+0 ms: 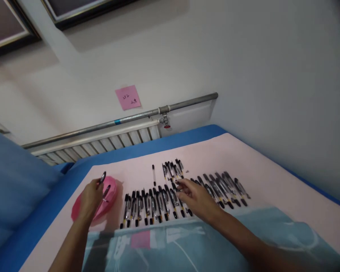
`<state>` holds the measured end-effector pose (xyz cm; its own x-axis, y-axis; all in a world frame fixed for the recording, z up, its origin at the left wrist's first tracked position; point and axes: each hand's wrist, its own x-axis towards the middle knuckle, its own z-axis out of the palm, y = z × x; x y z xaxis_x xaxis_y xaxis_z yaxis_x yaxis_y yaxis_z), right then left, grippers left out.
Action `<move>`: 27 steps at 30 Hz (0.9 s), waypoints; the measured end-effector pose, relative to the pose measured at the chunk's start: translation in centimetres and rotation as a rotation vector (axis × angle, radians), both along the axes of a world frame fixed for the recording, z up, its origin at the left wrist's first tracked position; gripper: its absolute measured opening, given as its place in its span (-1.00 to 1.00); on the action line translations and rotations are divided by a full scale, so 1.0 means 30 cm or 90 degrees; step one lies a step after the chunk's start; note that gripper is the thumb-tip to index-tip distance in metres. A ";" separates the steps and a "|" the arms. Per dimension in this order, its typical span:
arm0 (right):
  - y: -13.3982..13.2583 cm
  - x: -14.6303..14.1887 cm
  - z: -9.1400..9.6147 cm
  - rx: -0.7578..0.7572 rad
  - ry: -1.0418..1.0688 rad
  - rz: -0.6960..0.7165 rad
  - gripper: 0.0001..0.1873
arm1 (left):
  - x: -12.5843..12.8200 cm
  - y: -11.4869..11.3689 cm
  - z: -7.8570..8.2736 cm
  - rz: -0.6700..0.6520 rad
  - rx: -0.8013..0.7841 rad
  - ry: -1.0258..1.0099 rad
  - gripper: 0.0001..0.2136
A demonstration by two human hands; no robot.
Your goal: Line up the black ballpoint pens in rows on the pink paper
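Observation:
On the left, my left hand (91, 194) is closed around a black-capped pen (102, 177), whose end sticks up past the fingers. Beneath that hand is a pink container (112, 193), partly covered by it, with another pen (106, 191) showing inside. My right hand (197, 197) hovers over the middle of a long row of black-and-clear pens (151, 206), its fingers curled. A small dark tip shows at its fingertips, but what it belongs to is unclear. More pens (215, 187) lie to the right of that hand, some of them hidden by it.
Farther back lie a small group of pens (172, 169) and one separate pen (154, 175). A pink cover (141, 160) lies over a blue cloth (184, 134). Light-blue fabric (215, 241) borders the near side. A radiator (124, 138) and pipe (189, 102) run along the wall.

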<state>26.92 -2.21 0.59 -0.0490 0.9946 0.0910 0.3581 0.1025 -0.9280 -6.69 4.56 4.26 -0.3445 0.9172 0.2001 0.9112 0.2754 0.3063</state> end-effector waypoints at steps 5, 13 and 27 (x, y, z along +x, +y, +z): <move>0.055 0.070 0.100 -0.002 0.048 -0.028 -0.76 | 0.001 0.016 -0.031 -0.006 -0.065 0.059 -0.70; 0.194 0.006 0.296 0.135 0.419 -0.059 -0.83 | 0.396 0.113 -0.035 -0.167 -0.090 0.037 -0.72; 0.302 0.093 0.145 0.041 0.087 -0.087 -0.77 | 0.613 0.117 -0.115 -0.209 0.000 -0.171 -0.71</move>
<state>29.70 6.84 4.93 0.1037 0.9830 0.1517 0.2445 0.1226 -0.9619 11.69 8.06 0.81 -0.0744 0.9870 0.1425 0.8382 -0.0155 0.5451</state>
